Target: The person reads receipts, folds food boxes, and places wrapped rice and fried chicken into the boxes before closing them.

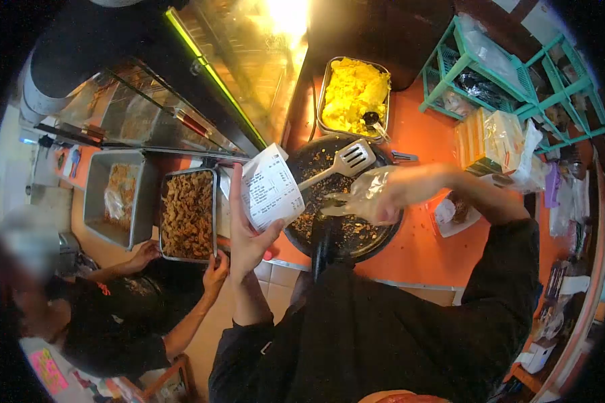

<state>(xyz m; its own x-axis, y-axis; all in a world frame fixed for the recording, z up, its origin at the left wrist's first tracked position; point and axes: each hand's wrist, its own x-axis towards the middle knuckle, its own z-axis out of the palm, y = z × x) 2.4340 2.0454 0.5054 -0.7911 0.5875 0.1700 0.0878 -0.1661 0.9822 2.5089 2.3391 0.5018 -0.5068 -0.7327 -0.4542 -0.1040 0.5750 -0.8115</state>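
Observation:
A printed paper slip (270, 189) is held up in my left hand (250, 243), thumb and fingers around its edges. Beyond it, a dark round pan (366, 245) holds brown crumbs, with a slotted metal spatula (353, 158) lying across it. My right hand (385, 198), in a clear plastic glove, is over the pan's right side. Its fingers look curled; a pale pointed thing (335, 203) shows at their left, and I cannot make out what it is. Behind the pan stands a metal tray of yellow food (353, 95) with a black-ended utensil in it.
At left, a co-worker (131, 312) holds a tray of browned meat pieces (187, 213). Beside it is a deep grey container (98, 195). A glass case (235, 67) rises behind. Green racks (480, 67), packaged boxes (487, 142) and a white paper tray (452, 213) stand right.

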